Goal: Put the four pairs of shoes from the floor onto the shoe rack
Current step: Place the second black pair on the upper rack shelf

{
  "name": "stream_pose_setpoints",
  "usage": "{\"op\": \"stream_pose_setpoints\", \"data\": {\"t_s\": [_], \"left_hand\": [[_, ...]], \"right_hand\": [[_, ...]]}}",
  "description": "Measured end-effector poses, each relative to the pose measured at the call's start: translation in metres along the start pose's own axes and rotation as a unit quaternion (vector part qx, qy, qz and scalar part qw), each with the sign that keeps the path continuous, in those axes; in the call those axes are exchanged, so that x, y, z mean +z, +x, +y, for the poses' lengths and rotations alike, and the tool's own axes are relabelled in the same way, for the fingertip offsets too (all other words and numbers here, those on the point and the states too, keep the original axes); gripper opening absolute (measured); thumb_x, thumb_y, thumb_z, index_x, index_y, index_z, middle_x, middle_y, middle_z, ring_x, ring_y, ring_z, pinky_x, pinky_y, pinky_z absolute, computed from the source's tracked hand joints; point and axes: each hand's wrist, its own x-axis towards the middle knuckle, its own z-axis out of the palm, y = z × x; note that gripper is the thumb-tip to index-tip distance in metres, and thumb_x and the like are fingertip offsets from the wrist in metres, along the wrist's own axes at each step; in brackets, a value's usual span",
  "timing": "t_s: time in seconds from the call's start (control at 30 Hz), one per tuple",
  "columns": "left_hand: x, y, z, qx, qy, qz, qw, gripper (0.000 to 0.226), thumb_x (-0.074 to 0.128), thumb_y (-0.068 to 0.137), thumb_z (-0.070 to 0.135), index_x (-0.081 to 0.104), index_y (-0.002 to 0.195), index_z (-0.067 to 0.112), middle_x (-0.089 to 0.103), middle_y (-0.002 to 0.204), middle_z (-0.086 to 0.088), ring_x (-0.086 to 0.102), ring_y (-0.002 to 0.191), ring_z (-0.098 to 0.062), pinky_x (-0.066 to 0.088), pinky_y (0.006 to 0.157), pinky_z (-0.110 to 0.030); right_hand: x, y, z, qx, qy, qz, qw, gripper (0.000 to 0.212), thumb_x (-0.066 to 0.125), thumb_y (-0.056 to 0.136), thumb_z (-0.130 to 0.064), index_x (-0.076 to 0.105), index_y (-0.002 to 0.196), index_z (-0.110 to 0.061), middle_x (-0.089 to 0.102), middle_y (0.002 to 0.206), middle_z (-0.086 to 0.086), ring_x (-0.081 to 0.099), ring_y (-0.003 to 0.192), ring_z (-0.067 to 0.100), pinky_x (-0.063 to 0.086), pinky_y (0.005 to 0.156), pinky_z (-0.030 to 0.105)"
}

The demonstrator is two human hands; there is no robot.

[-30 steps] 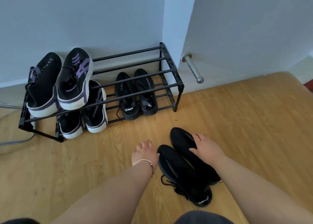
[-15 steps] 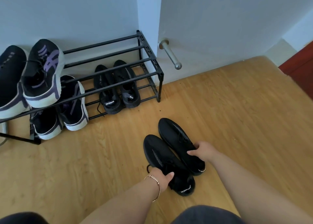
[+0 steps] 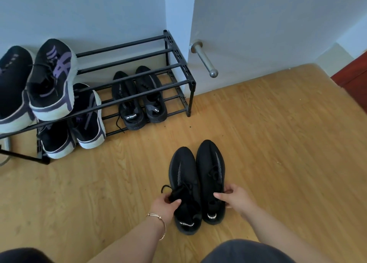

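A pair of all-black knit shoes sits side by side over the wooden floor, toes pointing away from me. My left hand [image 3: 165, 203] grips the collar of the left black shoe [image 3: 183, 175]. My right hand [image 3: 233, 198] grips the collar of the right black shoe [image 3: 210, 163]. The black two-tier shoe rack [image 3: 178, 66] stands against the wall. Its top tier holds a black-and-purple pair [image 3: 51, 80] at the left. The lower tier holds a second black-and-purple pair [image 3: 87, 115] and another black pair [image 3: 139, 98].
A metal doorstop [image 3: 205, 59] juts from the white door just right of the rack. The right half of the rack's top tier is bare bars. A dark red panel [image 3: 355, 78] shows at the far right edge. Wooden floor [image 3: 288, 143] spreads around.
Both hands have shifted from the shoes' tops to their collars and closed on them. The two black shoes are now straightened, parallel, and nearer to me.
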Motion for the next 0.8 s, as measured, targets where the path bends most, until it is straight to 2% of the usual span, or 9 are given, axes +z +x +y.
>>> {"op": "stream_pose_setpoints", "data": {"t_s": [0.13,0.23,0.4,0.53,0.67,0.8], "left_hand": [[-0.017,0.011,-0.010,0.002,0.015,0.023,1.000,0.043,0.080,0.079,0.030,0.069,0.117,0.014,0.074,0.104,0.000,0.071,0.096,-0.020,0.059,0.093,-0.040],[-0.033,0.011,-0.011,0.013,0.015,0.029,0.999,0.036,0.080,0.076,0.033,0.070,0.107,0.017,0.075,0.098,-0.001,0.072,0.085,-0.019,0.061,0.087,-0.040],[-0.066,-0.005,0.003,0.032,-0.024,0.045,0.998,0.029,0.076,0.083,0.023,0.069,0.109,0.014,0.075,0.099,-0.004,0.074,0.088,-0.020,0.061,0.088,-0.042],[-0.094,-0.017,0.018,0.057,-0.030,0.065,0.996,0.027,0.073,0.086,0.024,0.069,0.111,0.014,0.074,0.096,-0.002,0.073,0.084,-0.019,0.061,0.082,-0.036],[-0.117,-0.028,0.031,0.082,-0.035,0.073,0.993,0.024,0.073,0.087,0.024,0.071,0.108,0.013,0.075,0.091,-0.002,0.073,0.083,-0.021,0.062,0.083,-0.039],[-0.137,-0.039,0.039,0.103,-0.050,0.073,0.991,0.027,0.073,0.086,0.024,0.070,0.110,0.012,0.074,0.093,-0.004,0.073,0.084,-0.022,0.062,0.084,-0.038]], "right_hand": [[0.016,-0.007,-0.001,-0.017,0.008,-0.004,1.000,0.043,0.083,0.080,-0.023,0.062,0.115,-0.007,0.072,0.105,0.009,0.070,0.093,0.024,0.060,0.078,0.037],[0.021,-0.012,-0.015,-0.035,0.003,-0.012,0.999,0.042,0.081,0.082,-0.026,0.062,0.114,-0.008,0.071,0.105,0.008,0.068,0.086,0.019,0.055,0.066,0.027],[0.033,-0.021,-0.042,-0.078,0.003,-0.020,0.997,0.036,0.082,0.081,-0.027,0.064,0.108,-0.011,0.073,0.103,0.008,0.071,0.093,0.023,0.061,0.083,0.039],[0.041,-0.034,-0.056,-0.106,0.003,-0.024,0.994,0.036,0.083,0.080,-0.027,0.064,0.107,-0.013,0.073,0.102,0.007,0.072,0.092,0.022,0.062,0.081,0.038],[0.047,-0.051,-0.069,-0.129,0.003,-0.030,0.991,0.036,0.083,0.079,-0.026,0.065,0.107,-0.014,0.073,0.101,0.006,0.072,0.092,0.021,0.061,0.081,0.037],[0.051,-0.069,-0.089,-0.158,0.007,-0.019,0.987,0.038,0.082,0.081,-0.022,0.065,0.111,-0.008,0.072,0.103,0.010,0.070,0.086,0.020,0.058,0.070,0.028]]}}
